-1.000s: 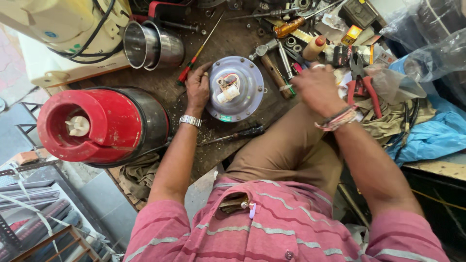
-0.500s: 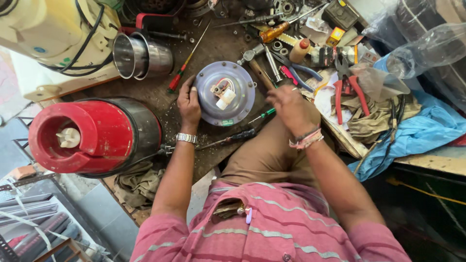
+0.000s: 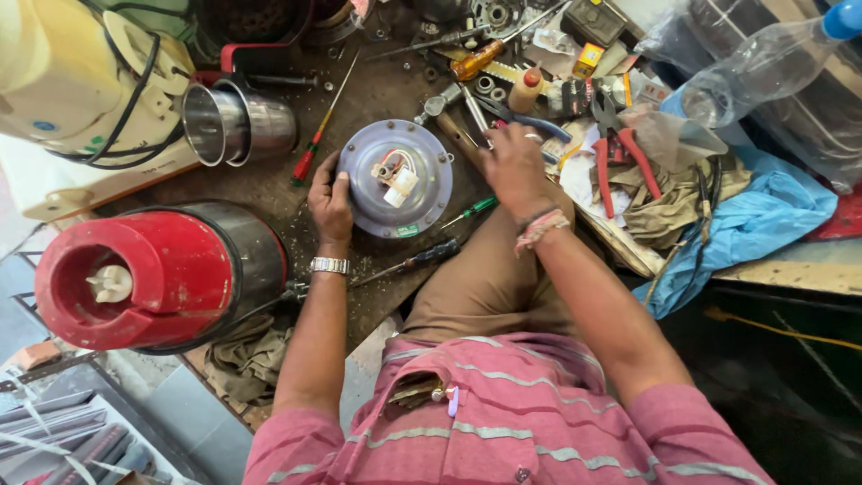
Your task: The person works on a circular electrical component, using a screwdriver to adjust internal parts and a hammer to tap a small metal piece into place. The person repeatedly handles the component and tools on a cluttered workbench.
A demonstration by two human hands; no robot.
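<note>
Wearing a pink striped shirt (image 3: 503,413) and tan trousers (image 3: 485,278), the person sits at the near edge of a cluttered, grimy workbench (image 3: 269,184). Left hand (image 3: 329,199), steel wristwatch (image 3: 329,266) on the wrist, grips the left rim of a round grey motor base plate (image 3: 398,178), fingers curled over its edge. Plate lies flat near bench middle, white connector block and coloured wires (image 3: 395,175) at its centre. Right hand (image 3: 514,166), thread bracelets (image 3: 539,229) at the wrist, rests palm down just right of the plate, fingers bent among tools; whether it holds anything cannot be told. Just near of the plate: a small green-handled screwdriver (image 3: 471,211) and a dark-handled screwdriver (image 3: 409,263), both loose on the bench. Left near corner: red mixer body (image 3: 153,278) lying on its side, white coupler facing the camera, rag (image 3: 247,355) under it. Left of the plate: red-handled screwdriver (image 3: 314,139), steel jar (image 3: 235,121) on its side, cream appliance (image 3: 76,76) with black cord at the far left corner. Right side: red-handled pliers (image 3: 620,148), khaki cloth (image 3: 673,193), blue plastic sheet (image 3: 754,224) over the right edge, clear plastic bottle (image 3: 763,67). Far edge: amber-handled screwdriver (image 3: 480,58), small brown bottle (image 3: 525,90), bearings and scattered metal parts (image 3: 489,16).
</note>
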